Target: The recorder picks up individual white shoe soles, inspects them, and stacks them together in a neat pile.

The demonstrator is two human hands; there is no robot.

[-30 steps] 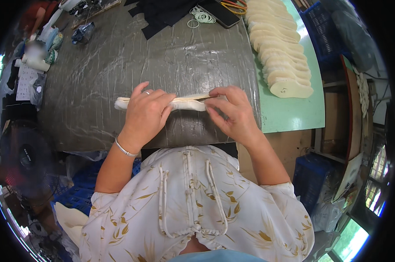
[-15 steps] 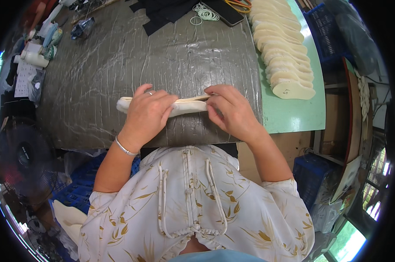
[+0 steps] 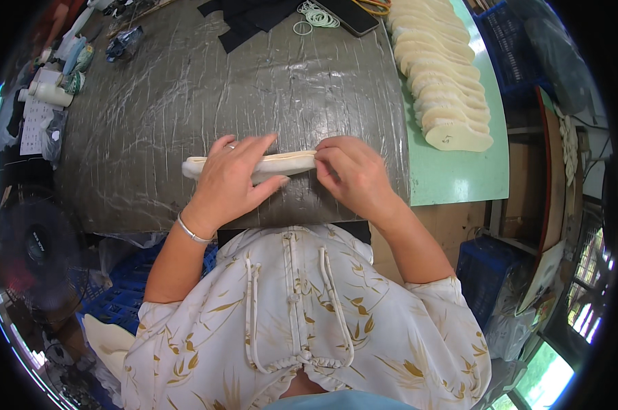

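Note:
A stack of cream insoles with white fleecy sides lies edge-up, lengthwise across the near part of the table, pressed together. My left hand is laid over its left half; the index finger and thumb are spread, while the other fingers reach over the far side. At the right end, my right hand is closed in a pinch on the insoles' tips. How many insoles are in the stack I cannot tell.
A long overlapping row of cream insoles lies on the green board to the right. Far back are black fabric pieces, pale rubber bands and a dark phone. White bottles stand at the left edge; a fan is lower left.
My left thumb and index finger have spread apart. The upper insole edge, lifted at the right end before, now lies against the others. My right hand has shifted slightly left.

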